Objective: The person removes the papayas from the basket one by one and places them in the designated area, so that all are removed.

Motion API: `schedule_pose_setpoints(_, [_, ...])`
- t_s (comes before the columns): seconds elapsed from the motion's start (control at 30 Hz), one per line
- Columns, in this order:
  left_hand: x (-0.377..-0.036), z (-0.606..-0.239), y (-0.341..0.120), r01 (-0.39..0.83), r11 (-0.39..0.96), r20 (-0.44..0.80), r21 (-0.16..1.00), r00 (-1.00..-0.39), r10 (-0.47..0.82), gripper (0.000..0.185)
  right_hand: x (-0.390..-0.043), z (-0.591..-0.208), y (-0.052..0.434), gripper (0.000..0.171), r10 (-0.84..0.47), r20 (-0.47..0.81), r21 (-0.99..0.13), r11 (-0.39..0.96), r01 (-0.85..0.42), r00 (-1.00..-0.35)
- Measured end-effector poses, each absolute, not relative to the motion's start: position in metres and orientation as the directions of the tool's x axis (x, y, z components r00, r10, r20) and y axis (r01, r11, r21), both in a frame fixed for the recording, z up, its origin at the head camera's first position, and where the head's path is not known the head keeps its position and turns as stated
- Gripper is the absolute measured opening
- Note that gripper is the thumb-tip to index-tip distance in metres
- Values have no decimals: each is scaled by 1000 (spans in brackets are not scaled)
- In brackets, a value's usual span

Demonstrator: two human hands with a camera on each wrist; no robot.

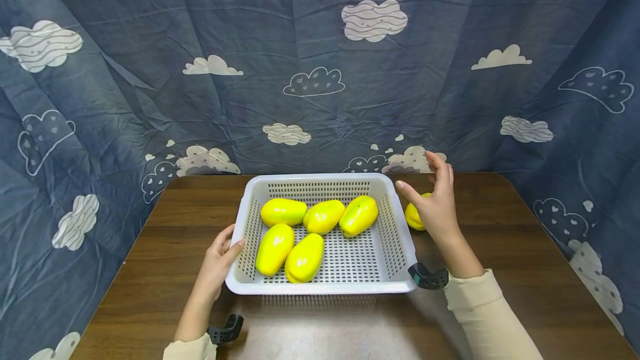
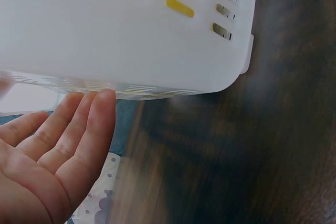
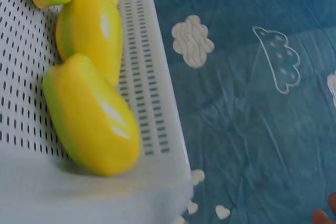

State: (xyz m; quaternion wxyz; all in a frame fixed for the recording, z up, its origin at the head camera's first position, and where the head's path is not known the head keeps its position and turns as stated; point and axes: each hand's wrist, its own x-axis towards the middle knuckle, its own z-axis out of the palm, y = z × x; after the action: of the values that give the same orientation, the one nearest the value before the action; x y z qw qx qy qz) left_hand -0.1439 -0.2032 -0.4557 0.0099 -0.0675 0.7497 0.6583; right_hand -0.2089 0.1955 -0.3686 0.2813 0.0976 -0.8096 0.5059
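A white perforated plastic basket [image 1: 345, 289] stands on the table, with several glossy yellow-green fruits [image 1: 282, 213] in it, mango- or papaya-like in shape. My left hand [image 1: 220, 260] holds the basket's left rim, its thumb on top of the rim; in the left wrist view its fingers [image 2: 97, 124] lie against the outer wall. Beyond the basket's right side, my right hand [image 1: 440, 207] is raised with thumb and fingers spread and nothing between them. Partly hidden behind it, one more yellow fruit [image 1: 414, 219] rests on the table. In the right wrist view, only fingertips show at the lower right corner.
The brown wooden table [image 1: 165, 249] reaches back to a blue curtain [image 1: 320, 121] with cloud prints, which also hangs along both sides. Each wrist wears a black strapped camera; the right one [image 1: 428, 278] sits close to the basket's front right corner.
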Motion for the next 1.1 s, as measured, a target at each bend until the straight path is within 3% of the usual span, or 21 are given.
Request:
schedule_pose_setpoints(0.3, [-145, -457, -204, -113, 122, -103, 986, -991, -84, 50, -223, -378, 172, 77, -25, 442, -790, 462, -402, -897])
schedule_pose_setpoints(0.63, [-145, -457, -204, -111, 118, -101, 987, -991, -89, 49, -240, -399, 155, 77, -135, 222, -827, 498, -260, -966])
schedule_pose_setpoints(1.1, [-144, -456, -203, -112, 108, -102, 988, -990, -94, 49, -253, -414, 143, 79, -182, 13, -825, 554, -113, -983])
